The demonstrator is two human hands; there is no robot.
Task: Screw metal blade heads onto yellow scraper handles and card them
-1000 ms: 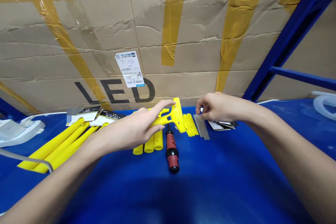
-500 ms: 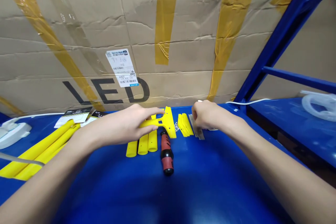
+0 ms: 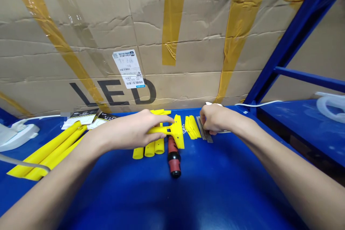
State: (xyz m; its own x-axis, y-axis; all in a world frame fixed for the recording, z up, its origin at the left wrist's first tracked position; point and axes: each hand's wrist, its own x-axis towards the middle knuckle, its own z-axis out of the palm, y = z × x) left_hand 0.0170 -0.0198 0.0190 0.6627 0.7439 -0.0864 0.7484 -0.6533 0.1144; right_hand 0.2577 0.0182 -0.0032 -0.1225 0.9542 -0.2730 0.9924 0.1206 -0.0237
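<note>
My left hand grips a yellow plastic scraper head by its handle, holding it just above the blue table. Under it lie three short yellow tubes and a red-and-black screwdriver. My right hand rests with fingers curled on a stack of thin grey metal blades; whether it pinches one I cannot tell. A small pile of yellow plastic covers lies between the scraper head and the blades.
A large taped cardboard box marked LED stands upright behind the table. Long yellow tubes lie at the left, with printed cards and a white device. A blue rack frame and a lower blue shelf are at the right.
My left hand has lowered the yellow scraper head toward the table. My right hand has dropped onto the grey blades. The view has shifted slightly.
</note>
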